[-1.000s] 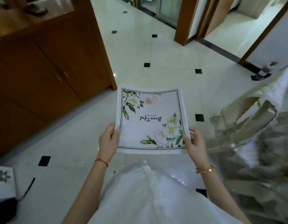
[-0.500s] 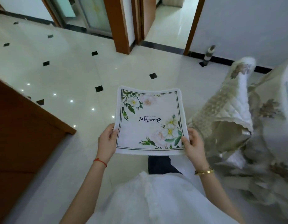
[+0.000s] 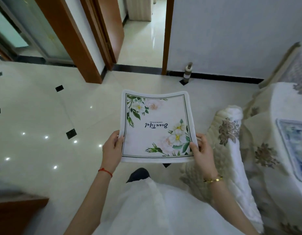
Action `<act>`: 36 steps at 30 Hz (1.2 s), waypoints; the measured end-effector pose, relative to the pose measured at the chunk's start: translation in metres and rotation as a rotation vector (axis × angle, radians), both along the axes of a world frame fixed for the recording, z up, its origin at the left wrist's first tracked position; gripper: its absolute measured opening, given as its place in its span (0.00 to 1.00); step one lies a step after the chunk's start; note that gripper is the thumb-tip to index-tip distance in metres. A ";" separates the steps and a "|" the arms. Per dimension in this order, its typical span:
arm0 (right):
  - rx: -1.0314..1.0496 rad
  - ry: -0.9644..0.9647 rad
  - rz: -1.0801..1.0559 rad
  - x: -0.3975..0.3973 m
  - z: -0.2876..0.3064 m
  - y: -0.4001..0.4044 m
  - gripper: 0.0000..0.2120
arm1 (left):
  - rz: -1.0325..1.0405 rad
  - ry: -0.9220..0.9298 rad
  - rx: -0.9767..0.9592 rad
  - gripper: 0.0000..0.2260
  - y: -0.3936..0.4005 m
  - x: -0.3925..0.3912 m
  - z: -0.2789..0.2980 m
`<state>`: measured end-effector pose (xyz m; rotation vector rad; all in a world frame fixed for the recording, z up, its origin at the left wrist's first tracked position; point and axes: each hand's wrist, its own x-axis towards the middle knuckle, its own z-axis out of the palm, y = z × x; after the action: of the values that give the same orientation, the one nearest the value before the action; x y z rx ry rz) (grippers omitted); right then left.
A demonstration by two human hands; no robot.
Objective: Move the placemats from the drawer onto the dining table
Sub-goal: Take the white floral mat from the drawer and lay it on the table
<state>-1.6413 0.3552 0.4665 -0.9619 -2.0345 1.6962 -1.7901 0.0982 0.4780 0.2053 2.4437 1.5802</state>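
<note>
You hold a placemat (image 3: 157, 128) flat in front of you with both hands, out over the floor (image 3: 45, 116) and clear of any surface. Your left hand (image 3: 112, 150) grips the near left edge, thumb on top by the green border line, the other fingers curled underneath. Your right hand (image 3: 202, 152) grips the near right corner the same way, thumb lying on the printed leaves, fingers wrapped round the edge. The mat is white with a thin dark frame, flowers in the far left and near right corners, and a script word in the middle that reads upside down from where you stand. Its far edge bows slightly upward at the corners.

A red string (image 3: 105, 172) circles your left wrist and a gold bracelet (image 3: 214, 180) your right. Below the mat your white garment fills the lower middle, with a dark shoe tip (image 3: 138, 173) showing on the tile.

To your right stands a sofa (image 3: 240, 150) under a cream quilted cover with brown flower patches. Ahead is a white wall with a dark skirting, a small bottle (image 3: 188, 73) standing on the floor against it, and an open doorway (image 3: 143, 34) framed in brown wood. A brown cabinet corner (image 3: 16, 216) shows at the lower left.
</note>
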 end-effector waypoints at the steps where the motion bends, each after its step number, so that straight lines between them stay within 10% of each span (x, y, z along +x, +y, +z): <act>1: -0.009 0.000 -0.030 -0.011 -0.004 0.010 0.13 | -0.022 -0.004 -0.007 0.09 0.015 -0.018 -0.003; 19: 0.048 0.034 -0.405 -0.278 -0.001 0.251 0.12 | -0.443 0.175 -0.037 0.07 0.341 -0.373 0.003; 36: 0.094 0.006 -0.840 -0.328 0.001 0.554 0.13 | -0.872 0.061 0.091 0.11 0.760 -0.475 -0.003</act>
<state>-1.9693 0.9094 0.4677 -1.4842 -1.3596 1.1217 -2.2655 0.8578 0.4749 1.1556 1.8661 1.2588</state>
